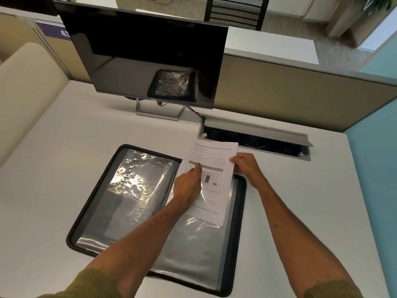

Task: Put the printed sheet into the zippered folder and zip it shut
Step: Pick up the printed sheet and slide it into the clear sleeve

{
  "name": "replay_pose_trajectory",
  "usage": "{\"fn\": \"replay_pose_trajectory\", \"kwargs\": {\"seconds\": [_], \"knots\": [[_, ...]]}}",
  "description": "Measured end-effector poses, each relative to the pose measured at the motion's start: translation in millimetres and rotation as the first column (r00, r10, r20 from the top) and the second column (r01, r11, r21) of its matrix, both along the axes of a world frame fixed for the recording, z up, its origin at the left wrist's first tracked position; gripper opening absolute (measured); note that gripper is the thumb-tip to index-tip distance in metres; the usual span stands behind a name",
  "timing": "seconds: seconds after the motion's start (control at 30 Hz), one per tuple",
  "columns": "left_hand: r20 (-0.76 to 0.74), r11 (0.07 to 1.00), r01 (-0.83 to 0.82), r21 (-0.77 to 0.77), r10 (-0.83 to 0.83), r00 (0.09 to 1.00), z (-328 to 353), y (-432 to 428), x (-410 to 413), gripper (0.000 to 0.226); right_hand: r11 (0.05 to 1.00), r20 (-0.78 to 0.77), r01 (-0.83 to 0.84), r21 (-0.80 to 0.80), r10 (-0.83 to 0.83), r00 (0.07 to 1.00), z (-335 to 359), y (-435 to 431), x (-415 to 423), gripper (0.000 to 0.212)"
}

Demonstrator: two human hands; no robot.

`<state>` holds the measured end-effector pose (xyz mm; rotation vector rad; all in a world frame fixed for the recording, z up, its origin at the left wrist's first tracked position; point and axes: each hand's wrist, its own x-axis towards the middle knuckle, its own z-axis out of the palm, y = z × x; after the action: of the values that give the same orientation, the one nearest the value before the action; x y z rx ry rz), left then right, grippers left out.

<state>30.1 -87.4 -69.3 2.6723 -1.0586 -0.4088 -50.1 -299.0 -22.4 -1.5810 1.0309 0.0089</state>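
The zippered folder (120,203) lies open flat on the white desk, black-edged, with shiny clear plastic sleeves on both halves. The printed sheet (214,190) is white, with a table and small figures on it. It lies tilted over the top of the folder's right half, its lower part under or against the clear plastic. My left hand (189,183) pinches the sheet's left edge together with the plastic near the folder's spine. My right hand (245,165) grips the sheet's right edge near its top. The zipper pull is not visible.
A dark monitor (146,61) on a metal stand stands at the back of the desk (64,147). An open cable tray (257,140) is sunk into the desk just beyond the sheet. A beige partition (300,93) borders the back, and a teal wall the right.
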Motion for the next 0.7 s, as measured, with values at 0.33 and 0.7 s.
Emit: {"fn": "replay_pose_trajectory", "kwargs": {"seconds": [0.33, 0.7], "knots": [[0.013, 1.0, 0.006, 0.018, -0.006, 1.0, 3.6, -2.8, 6.8, 0.031, 0.957, 0.01, -0.057, -0.284, 0.062, 0.998, 8.5, 10.6, 31.1, 0.036], [0.006, 1.0, -0.005, 0.003, 0.005, 1.0, 3.8, -2.7, 6.0, 0.021, 0.873, -0.16, -0.408, -0.268, 0.377, 0.912, 11.1, 1.5, 32.2, 0.036]]}}
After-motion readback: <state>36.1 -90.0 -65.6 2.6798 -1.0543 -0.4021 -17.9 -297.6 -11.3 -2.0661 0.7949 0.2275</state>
